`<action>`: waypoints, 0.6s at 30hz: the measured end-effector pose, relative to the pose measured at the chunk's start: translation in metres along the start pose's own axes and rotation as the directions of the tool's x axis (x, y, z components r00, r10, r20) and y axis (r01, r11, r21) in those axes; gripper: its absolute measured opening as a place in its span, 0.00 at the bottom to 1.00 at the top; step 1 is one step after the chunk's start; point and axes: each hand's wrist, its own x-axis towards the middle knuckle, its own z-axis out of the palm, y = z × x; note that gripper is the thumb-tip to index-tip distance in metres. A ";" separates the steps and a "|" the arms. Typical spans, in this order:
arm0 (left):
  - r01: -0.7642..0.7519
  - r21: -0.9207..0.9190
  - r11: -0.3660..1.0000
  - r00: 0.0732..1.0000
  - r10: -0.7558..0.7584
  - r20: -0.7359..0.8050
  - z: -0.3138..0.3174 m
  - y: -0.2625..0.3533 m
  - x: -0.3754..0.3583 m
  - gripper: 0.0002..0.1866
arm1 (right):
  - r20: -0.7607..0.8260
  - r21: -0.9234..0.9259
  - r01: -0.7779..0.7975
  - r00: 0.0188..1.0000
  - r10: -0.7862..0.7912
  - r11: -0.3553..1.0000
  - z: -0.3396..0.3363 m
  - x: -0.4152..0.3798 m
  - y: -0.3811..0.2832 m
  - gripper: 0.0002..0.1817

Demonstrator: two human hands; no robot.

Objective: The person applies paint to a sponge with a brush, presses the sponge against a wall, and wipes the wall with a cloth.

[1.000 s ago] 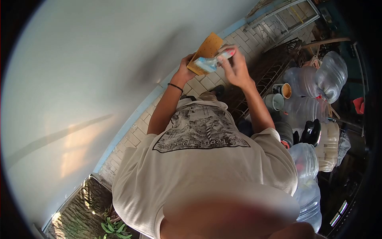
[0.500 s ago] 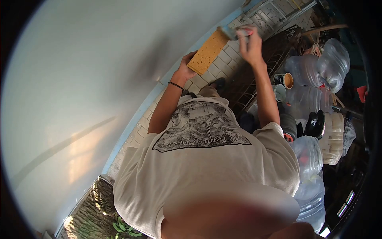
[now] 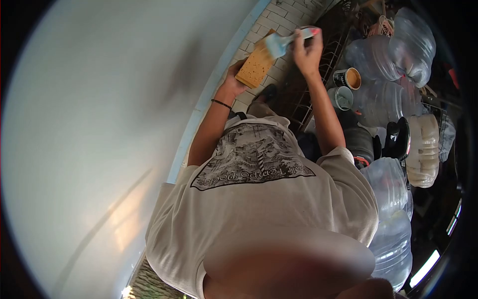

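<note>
A yellow-orange block with dark specks point(image 3: 255, 69) is held at its lower left end by my left hand point(image 3: 236, 79), whose wrist bears a dark bracelet. My right hand point(image 3: 309, 52) grips the handle of a wide paintbrush point(image 3: 279, 44), light blue with a red spot near the handle's end. The blurred bristles lie over the upper part of the block's speckled face.
A pale wall point(image 3: 109, 99) with a blue lower strip fills the left. White tiles point(image 3: 282, 19) cover the floor. At the right are a can of orange paint point(image 3: 353, 78), a greyish cup point(image 3: 343, 98), large clear plastic bottles point(image 3: 383, 244) and a dark metal rack point(image 3: 326, 65).
The brush has moved left and down from the block's upper right end onto its face. The view has shifted, so the cans and bottles appear higher.
</note>
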 end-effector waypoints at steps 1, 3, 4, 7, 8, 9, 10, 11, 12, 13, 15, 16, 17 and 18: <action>0.004 -0.054 0.999 0.999 -0.002 0.039 0.005 -0.003 0.008 0.27 | -0.108 -0.141 0.097 0.988 -0.113 0.985 -0.012 0.015 0.010 0.09; 0.021 -0.162 0.987 0.993 -0.003 0.115 0.015 -0.009 0.027 0.27 | -0.274 -0.203 0.058 0.955 -0.114 0.977 -0.036 0.040 0.037 0.11; 0.014 -0.139 0.990 0.995 0.000 0.102 0.021 -0.010 0.041 0.27 | -0.368 -0.024 -0.012 0.930 0.003 1.000 -0.044 0.048 0.042 0.13; -0.009 -0.105 0.994 0.998 0.016 0.066 0.043 -0.021 0.077 0.26 | -0.436 0.033 -0.053 0.898 0.062 0.998 -0.065 0.055 0.063 0.13; -0.029 -0.105 0.994 0.996 0.038 0.085 0.054 -0.024 0.091 0.26 | -0.436 0.034 -0.114 0.892 0.117 0.993 -0.068 0.051 0.067 0.13; -0.048 -0.107 0.993 0.993 0.059 0.104 0.064 -0.025 0.106 0.26 | -0.454 -0.075 -0.098 0.889 0.054 0.992 -0.071 0.044 0.083 0.13; -0.075 -0.077 0.994 0.991 0.083 0.108 0.069 -0.026 0.121 0.26 | -0.461 0.037 -0.167 0.872 0.166 0.985 -0.070 0.038 0.074 0.12; -0.108 -0.053 0.993 0.986 0.113 0.120 0.070 -0.029 0.138 0.26 | -0.449 0.147 -0.225 0.852 0.268 0.963 -0.071 0.029 0.062 0.12; -0.131 -0.026 0.991 0.983 0.134 0.123 0.074 -0.031 0.152 0.26 | -0.454 0.115 -0.196 0.862 0.227 0.974 -0.077 0.024 0.064 0.11; -0.144 -0.046 0.989 0.988 0.146 0.047 0.096 -0.035 0.158 0.26 | -0.458 0.080 -0.169 0.869 0.187 0.982 -0.085 0.022 0.066 0.10; -0.165 -0.076 0.983 0.982 0.156 -0.110 0.134 -0.044 0.170 0.26 | -0.450 0.007 -0.104 0.888 0.096 0.995 -0.106 0.034 0.068 0.08; -0.145 -0.009 0.989 0.989 0.145 -0.015 0.131 -0.047 0.184 0.25 | -0.470 0.016 -0.100 0.877 0.096 0.995 -0.118 0.045 0.066 0.08; -0.127 0.058 0.990 0.989 0.122 0.077 0.123 -0.050 0.197 0.24 | -0.491 0.025 -0.099 0.866 0.098 0.995 -0.128 0.049 0.067 0.08; -0.115 0.114 0.987 0.981 0.095 0.170 0.112 -0.056 0.211 0.23 | -0.537 0.022 -0.168 0.829 0.153 0.986 -0.140 0.053 0.089 0.08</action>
